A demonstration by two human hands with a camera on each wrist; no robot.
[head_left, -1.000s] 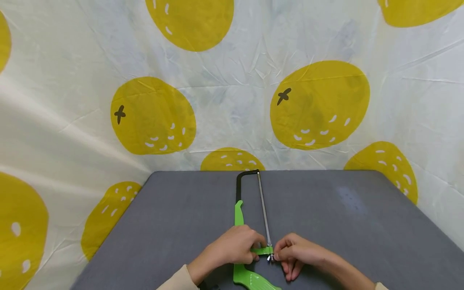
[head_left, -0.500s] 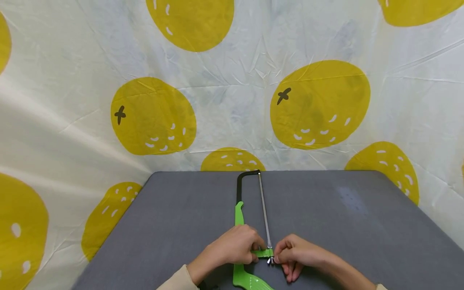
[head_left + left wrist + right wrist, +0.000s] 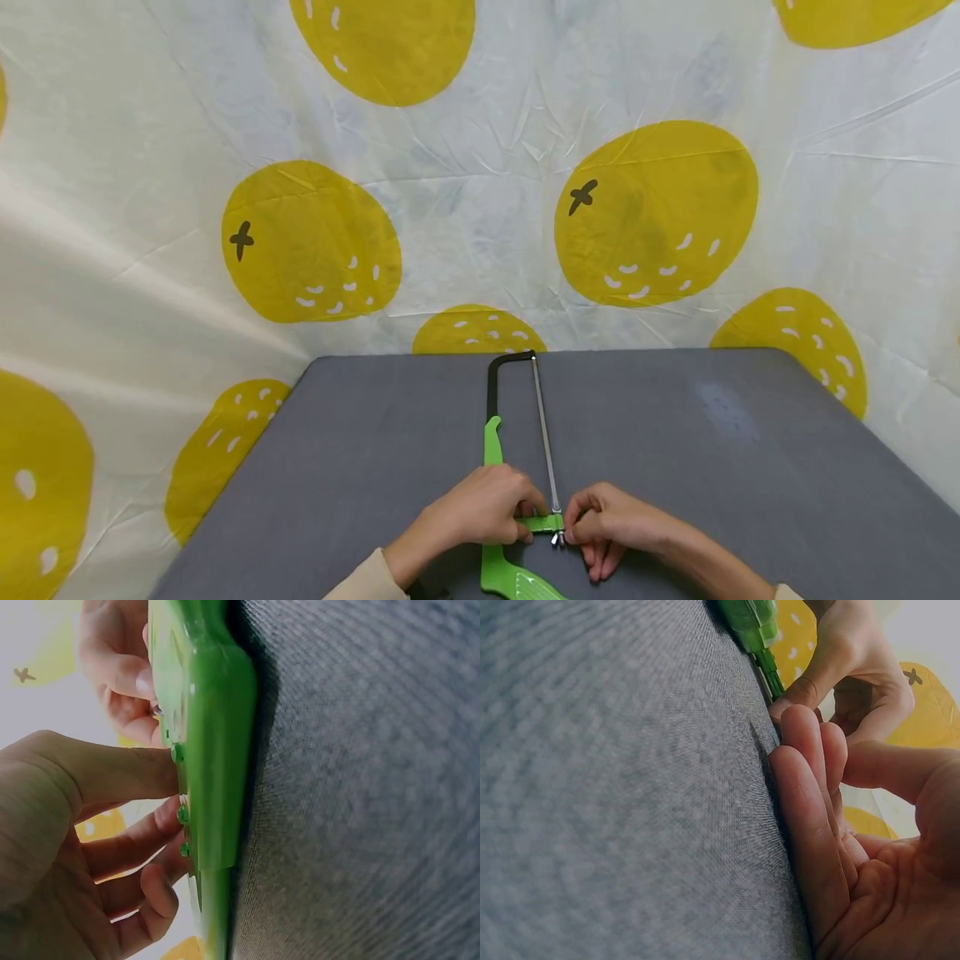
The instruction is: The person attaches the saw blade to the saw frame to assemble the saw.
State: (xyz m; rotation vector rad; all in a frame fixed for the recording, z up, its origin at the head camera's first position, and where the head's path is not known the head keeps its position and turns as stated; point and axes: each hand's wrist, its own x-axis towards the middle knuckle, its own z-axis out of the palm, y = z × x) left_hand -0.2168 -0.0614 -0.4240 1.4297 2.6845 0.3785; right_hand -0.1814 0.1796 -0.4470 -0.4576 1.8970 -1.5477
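Note:
A hacksaw lies on the grey table, with a green handle (image 3: 517, 575), a black front frame (image 3: 492, 392) and a thin silver blade (image 3: 545, 442). My left hand (image 3: 483, 508) grips the green crosspiece (image 3: 543, 523) near the handle, its thumb and fingers on either side. At the end of that crosspiece sits a small silver wing nut (image 3: 558, 540). My right hand (image 3: 618, 525) pinches at it with thumb and index finger; the other fingers lie lower, near the cloth. In the left wrist view, the left thumb presses the green frame (image 3: 217, 750). The right wrist view hides the wing nut behind fingers.
The grey cloth-covered table (image 3: 675, 433) runs back to a hanging white cloth (image 3: 480, 225) printed with yellow fruit. Something dark, partly hidden, lies under the left wrist.
The head view has shifted slightly. Both hands and the hacksaw keep nearly the same places, and the right fingers stay at the wing nut.

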